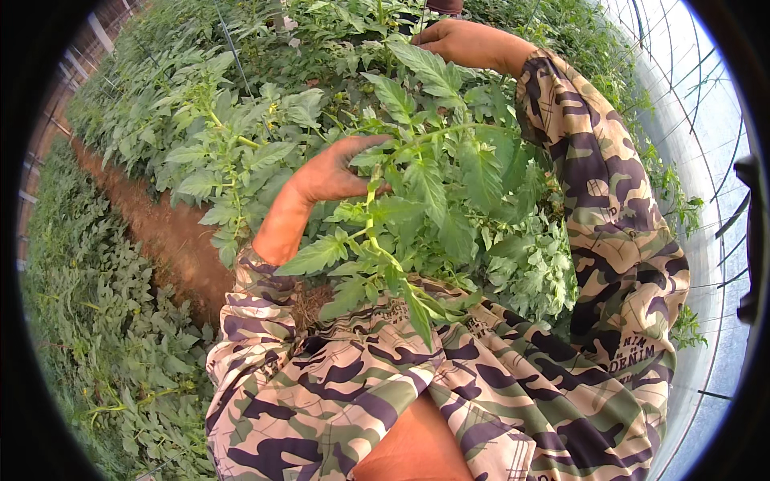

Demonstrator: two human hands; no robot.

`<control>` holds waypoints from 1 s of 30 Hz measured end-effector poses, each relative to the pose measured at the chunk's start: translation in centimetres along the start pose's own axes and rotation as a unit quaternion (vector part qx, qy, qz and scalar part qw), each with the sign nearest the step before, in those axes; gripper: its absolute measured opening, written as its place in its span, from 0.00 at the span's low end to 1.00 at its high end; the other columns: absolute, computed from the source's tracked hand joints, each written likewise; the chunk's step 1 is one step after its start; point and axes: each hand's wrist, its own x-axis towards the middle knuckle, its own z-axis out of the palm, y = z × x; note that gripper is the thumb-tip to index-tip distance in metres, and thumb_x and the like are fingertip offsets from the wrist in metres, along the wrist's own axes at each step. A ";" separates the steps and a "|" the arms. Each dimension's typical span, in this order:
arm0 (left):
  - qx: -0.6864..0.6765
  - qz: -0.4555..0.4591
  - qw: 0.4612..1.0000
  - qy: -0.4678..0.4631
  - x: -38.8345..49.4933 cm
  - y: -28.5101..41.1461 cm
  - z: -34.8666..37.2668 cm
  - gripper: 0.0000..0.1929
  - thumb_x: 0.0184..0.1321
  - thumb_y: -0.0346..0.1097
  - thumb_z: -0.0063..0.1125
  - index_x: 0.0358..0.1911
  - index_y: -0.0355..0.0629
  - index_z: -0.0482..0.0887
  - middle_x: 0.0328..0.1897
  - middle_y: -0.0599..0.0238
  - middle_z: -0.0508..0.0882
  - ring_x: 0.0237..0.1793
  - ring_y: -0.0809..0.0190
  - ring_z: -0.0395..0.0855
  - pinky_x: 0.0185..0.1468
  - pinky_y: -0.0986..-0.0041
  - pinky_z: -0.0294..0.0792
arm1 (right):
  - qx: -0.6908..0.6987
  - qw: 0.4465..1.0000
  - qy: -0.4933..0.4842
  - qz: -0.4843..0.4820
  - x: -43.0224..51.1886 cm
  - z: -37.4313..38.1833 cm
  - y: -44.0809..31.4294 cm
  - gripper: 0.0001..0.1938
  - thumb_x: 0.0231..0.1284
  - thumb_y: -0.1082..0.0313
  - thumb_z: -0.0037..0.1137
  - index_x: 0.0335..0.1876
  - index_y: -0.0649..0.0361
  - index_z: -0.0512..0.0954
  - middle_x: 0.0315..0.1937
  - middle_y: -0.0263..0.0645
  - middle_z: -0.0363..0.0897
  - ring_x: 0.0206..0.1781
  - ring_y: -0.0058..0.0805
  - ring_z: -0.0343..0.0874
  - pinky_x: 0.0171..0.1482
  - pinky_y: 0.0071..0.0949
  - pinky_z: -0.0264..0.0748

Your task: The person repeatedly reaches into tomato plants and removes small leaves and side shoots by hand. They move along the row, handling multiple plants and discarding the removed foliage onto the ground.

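Observation:
A leafy tomato plant [427, 186] stands close before my body, its upper stem and leaves between my arms. My left hand [343, 168] is around the top of this plant, thumb and fingers on either side of a stem; leaves hide the fingertips, so its hold is unclear. My right hand [451, 43] reaches further forward at the top of the view, beside a thin dark string. Its fingers are bent and their tips are partly hidden, so I cannot tell whether it grips the string.
Dense tomato plants [150, 114] with dark strings fill the far side. A bare soil path [174, 240] runs at the left, with another plant row [108, 349] beyond it. Curved plastic greenhouse film [704, 180] with thin ribs rises at the right.

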 end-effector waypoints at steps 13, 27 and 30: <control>-0.172 0.005 0.918 0.357 3.7 -5.9 -9.0 0.13 0.68 0.44 0.63 0.44 0.41 0.86 0.39 0.62 0.89 0.39 0.62 0.87 0.45 0.66 0.79 | 0.063 0.995 0.058 -0.050 -1.1 3.6 -2.6 0.19 0.76 0.57 0.50 0.55 0.67 0.81 0.45 0.39 0.88 0.45 0.26 0.88 0.48 0.27 0.81; -0.211 -0.148 0.966 -0.023 3.8 -5.0 -7.3 0.19 0.70 0.47 0.58 0.54 0.40 0.81 0.48 0.65 0.84 0.50 0.63 0.80 0.71 0.56 0.65 | -0.108 0.991 0.052 -0.055 0.5 1.5 -3.5 0.19 0.74 0.57 0.52 0.59 0.65 0.79 0.43 0.41 0.88 0.46 0.27 0.88 0.55 0.29 0.78; -0.204 -0.125 0.967 -0.082 2.4 -4.1 -6.9 0.18 0.70 0.47 0.58 0.54 0.40 0.81 0.48 0.65 0.84 0.49 0.63 0.81 0.71 0.54 0.65 | 0.088 0.996 0.029 0.007 0.6 0.1 -2.8 0.19 0.75 0.56 0.53 0.58 0.65 0.79 0.43 0.37 0.88 0.44 0.25 0.88 0.51 0.27 0.78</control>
